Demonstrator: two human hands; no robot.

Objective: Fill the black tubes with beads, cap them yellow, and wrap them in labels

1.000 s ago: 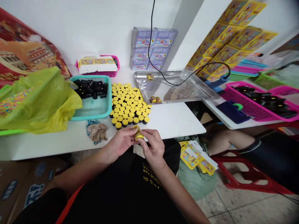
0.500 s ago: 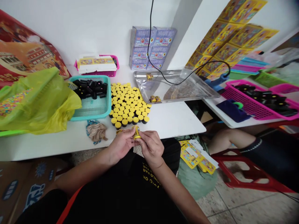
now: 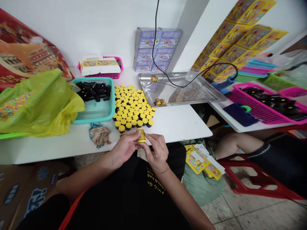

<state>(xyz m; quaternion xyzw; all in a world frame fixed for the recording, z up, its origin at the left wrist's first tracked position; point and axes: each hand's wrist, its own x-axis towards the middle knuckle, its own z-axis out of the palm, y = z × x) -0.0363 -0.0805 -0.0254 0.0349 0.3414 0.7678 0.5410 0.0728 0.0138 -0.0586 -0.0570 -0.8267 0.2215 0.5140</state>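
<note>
A small round tub (image 3: 141,136) with a yellow cap and a yellow printed wrap is held upright between my two hands, just off the table's front edge. My left hand (image 3: 125,147) pinches it from the left with thumb and fingers. From the right, the thumb and fingertips of my right hand (image 3: 157,150) close on it. Part of another yellow item (image 3: 123,134) shows behind my left hand; its kind is hidden. Beyond my hands, many black tubs with yellow caps (image 3: 133,108) stand packed together on the white table (image 3: 178,123).
A turquoise basket (image 3: 96,115) of black tubs and a crumpled cloth (image 3: 100,134) are left. A metal tray (image 3: 189,92) holds a few yellow-wrapped tubs. Purple boxes (image 3: 157,48) stand behind. A cable (image 3: 154,32) hangs over the tray. At right sits another person, leg (image 3: 240,145) visible.
The tub has turned between my fingers, so more of its printed side now faces me. My right fingers have loosened and straightened slightly; the left hand stays in place.
</note>
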